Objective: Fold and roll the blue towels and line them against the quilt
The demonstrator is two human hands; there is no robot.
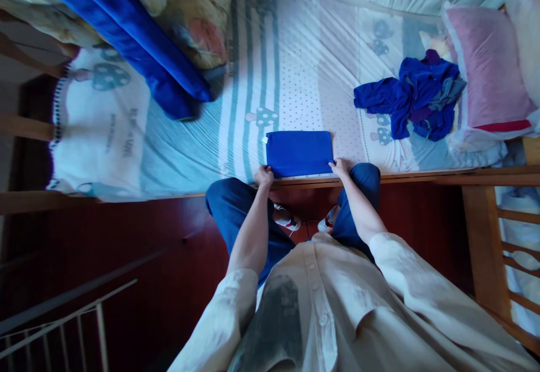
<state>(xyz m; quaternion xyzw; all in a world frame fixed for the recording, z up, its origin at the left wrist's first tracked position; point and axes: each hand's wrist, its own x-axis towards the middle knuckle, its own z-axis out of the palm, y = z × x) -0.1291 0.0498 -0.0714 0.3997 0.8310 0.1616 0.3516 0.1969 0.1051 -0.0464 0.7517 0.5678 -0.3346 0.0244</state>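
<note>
A neatly folded blue garment (pixel 298 152) lies on the bed sheet (pixel 295 68) at the near edge, right in front of me. My left hand (pixel 264 176) pinches its near left corner, fingers closed. My right hand (pixel 340 167) grips its near right corner, fingers also closed on the cloth. Both arms reach forward over my knees. A crumpled heap of blue and purple clothes (pixel 415 102) lies on the bed to the right, apart from my hands.
Rolled blue bedding (pixel 139 40) and a patterned quilt (pixel 198 17) fill the bed's far left. A pink pillow (pixel 489 68) lies at the right. A wooden bed rail (pixel 422 179) runs along the near edge, a wooden chair (pixel 502 248) stands right, and a metal rack (pixel 63 321) lower left.
</note>
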